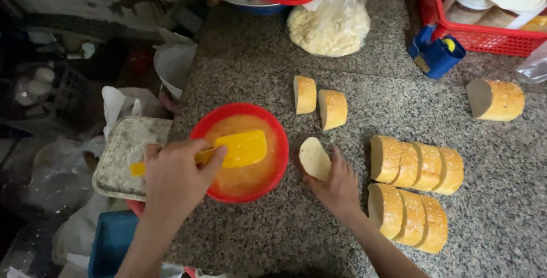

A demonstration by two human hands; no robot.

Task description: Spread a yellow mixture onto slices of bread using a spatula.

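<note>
With the bread slice (314, 158) pinched upright in your right hand (337, 189) on the granite surface (501, 209) just right of the red bowl (273, 124), keep your left hand's (174, 178) fingers closed on the yellow spatula (242, 148), load it lightly, and spread evenly.

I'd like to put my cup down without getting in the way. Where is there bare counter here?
Bare granite counter lies right of the two bread rows, below the lone bread piece. Another patch lies between the dough bag and red bowl. It is crowded around the bowl, where the left hand holds a yellow spatula and the right hand a slice.
</note>
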